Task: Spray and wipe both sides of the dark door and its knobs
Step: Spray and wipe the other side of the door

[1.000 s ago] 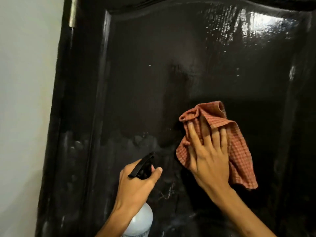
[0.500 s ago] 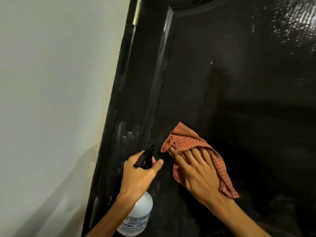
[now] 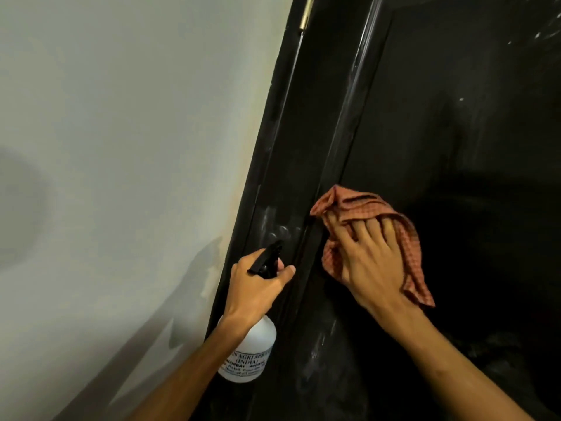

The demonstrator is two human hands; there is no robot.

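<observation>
Two hands work along the left edge of a glossy black door, which fills the right half of the view and slants away toward the top. The right hand lies on a red checked cloth, its grip open and its fingers nearly straight. It presses the cloth against the sunken panel just beside the raised strip that borders the panel's left side. One corner of the cloth pokes out past the fingertips and touches that strip, and another hangs below the wrist.

The left hand has its grip closed round the neck of a white spray bottle. Its thumb points at the door and the black nozzle is aimed up at the flat band between the raised strip and the door's outer edge. The bottle hangs low beside that edge, its printed label facing the camera.

Above and to the right of the cloth the panel runs on dark and broad. Pale smears mark the flat band just above the nozzle, more streaks show lower down beside the bottle, and white specks dot the panel's upper right corner. A brass hinge sits at the top of the outer edge, where the door meets a pale wall crossed by grey shadows.
</observation>
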